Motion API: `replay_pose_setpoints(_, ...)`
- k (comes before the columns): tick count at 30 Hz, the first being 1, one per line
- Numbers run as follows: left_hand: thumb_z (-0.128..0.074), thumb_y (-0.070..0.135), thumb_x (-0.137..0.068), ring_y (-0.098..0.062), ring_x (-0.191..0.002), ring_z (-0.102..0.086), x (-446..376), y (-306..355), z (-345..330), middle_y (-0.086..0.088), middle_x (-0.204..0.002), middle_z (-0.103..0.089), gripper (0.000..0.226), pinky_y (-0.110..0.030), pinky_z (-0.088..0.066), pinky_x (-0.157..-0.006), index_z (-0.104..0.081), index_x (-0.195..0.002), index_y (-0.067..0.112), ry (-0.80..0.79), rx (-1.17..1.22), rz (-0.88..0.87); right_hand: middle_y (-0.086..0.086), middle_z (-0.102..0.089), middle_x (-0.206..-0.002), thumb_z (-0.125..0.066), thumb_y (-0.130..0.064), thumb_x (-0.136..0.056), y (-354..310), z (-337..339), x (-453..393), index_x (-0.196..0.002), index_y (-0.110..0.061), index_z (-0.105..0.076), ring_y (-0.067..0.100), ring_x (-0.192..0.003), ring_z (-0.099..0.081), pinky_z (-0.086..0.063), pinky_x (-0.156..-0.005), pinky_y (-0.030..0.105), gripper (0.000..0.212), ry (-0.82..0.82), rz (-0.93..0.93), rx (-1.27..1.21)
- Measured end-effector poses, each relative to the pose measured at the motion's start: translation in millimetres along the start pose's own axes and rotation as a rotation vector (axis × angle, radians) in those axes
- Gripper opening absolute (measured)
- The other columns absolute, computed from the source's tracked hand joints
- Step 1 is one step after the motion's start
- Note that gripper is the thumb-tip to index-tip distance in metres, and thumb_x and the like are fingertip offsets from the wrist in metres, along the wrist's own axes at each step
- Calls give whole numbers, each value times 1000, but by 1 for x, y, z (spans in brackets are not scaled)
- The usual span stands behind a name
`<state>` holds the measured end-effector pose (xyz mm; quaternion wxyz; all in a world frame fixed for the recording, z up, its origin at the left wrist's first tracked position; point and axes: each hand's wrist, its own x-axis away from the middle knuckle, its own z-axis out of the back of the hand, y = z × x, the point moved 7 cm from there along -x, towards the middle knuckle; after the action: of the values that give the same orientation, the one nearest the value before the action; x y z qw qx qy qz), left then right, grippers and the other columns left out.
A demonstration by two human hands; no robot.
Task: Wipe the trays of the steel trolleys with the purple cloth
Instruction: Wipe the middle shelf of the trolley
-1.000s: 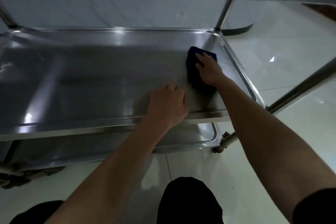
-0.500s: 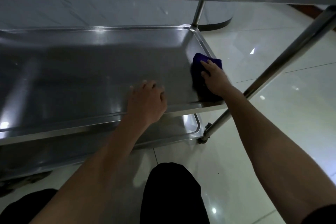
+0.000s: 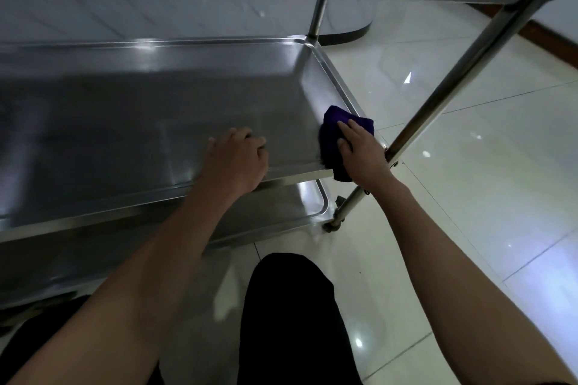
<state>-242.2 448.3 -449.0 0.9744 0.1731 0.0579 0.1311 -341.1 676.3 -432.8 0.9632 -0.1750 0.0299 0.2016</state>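
Purple cloth (image 3: 336, 141) slid to tray (image 3: 156, 109) near corner; right hand (image 3: 362, 153) pressing flat.

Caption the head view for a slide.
Right hand presses purple cloth into steel trolley's middle tray corner; left hand rests on it.

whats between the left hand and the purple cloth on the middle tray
Nothing: in the head view, only bare steel of the middle tray separates the left hand from the purple cloth under the right hand.

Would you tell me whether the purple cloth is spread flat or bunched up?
Bunched up: the purple cloth sits in a thick wad under the right hand, draping over the tray edge.
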Motion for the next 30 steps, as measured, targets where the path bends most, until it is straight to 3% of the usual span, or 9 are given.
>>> replay_pose_setpoints(7, -30, 38, -96, -25, -133, -46, 4, 1, 7, 0, -146, -50, 50, -53, -38, -109, -62, -134, 28, -41, 9, -67, 14, -38, -156, -34, -32, -107, -14, -12, 28, -150, -15, -42, 31, -143, -35, -26, -114, 45, 48, 87, -13, 137)
replay_pose_setpoints(10, -42, 21, -97, -28, -135, -46, 10, -12, 13, -3, -147, -51, 41, -49, -35, -113, -64, -132, 22, -35, 96, -99, 8, -30, -160, -29, -39, -106, -32, -24, 36, -153, -19, -35, 29, -147, -25, -21, -118, 46, 52, 51, 14, 134)
replay_pose_setpoints(13, -47, 7, -91, -29, -124, -53, 26, -38, 28, -7, -134, -59, 40, -45, -40, -108, -69, -124, 16, 63, 99, -104, 6, -25, -162, -26, -44, -105, -58, -37, 45, -155, -22, -31, 29, -149, -18, -15, -119, 47, 54, 39, 38, 89)
replay_pose_setpoints(19, -49, 9, -91, -30, -109, -58, 64, -90, 59, -6, -115, -68, 32, -42, -45, -96, -74, -109, 19, 233, -22, 5, 7, -25, -162, -23, -48, -104, -121, -53, 60, -154, -22, -31, 30, -148, -19, -16, -119, 48, 57, 26, 123, 59)
replay_pose_setpoints(27, -51, 3, -90, -29, -113, -56, 84, -113, 73, -7, -118, -66, 30, -40, -43, -95, -74, -106, 13, 238, 31, 112, 9, -22, -163, -22, -52, -103, -206, -81, 70, -156, -21, -25, 31, -149, -17, -17, -120, 48, 61, -58, 289, 95)
replay_pose_setpoints(30, -51, 3, -92, -27, -117, -57, 91, -124, 84, -6, -125, -65, 34, -39, -44, -99, -72, -117, 13, 295, 72, 151, 10, -20, -163, -22, -55, -103, -234, -92, 75, -156, -21, -23, 32, -150, -16, -17, -121, 50, 63, -91, 349, 101)
